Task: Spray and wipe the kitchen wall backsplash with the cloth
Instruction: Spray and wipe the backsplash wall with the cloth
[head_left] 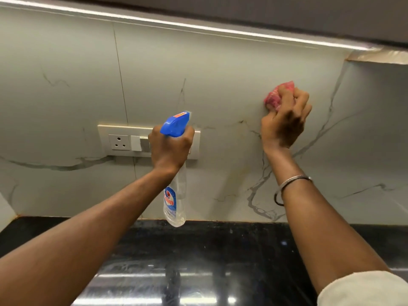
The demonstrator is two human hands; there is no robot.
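right hand (284,120) balls up the pink cloth (278,96) against the backsplash (220,85), bare wall all around. left hand (171,149) grips the near-empty spray bottle (175,195) above the desk (220,250) edge.

Glossy black countertop (220,250), matt marble-look backsplash (220,85), seemingly clear plastic bottle (176,208).

Black countertop (242,246) — overhead light strip (198,26)

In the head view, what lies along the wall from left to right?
White three-pin wall socket → clear spray bottle with blue trigger head, in the left hand → crumpled pink cloth, in the right hand.
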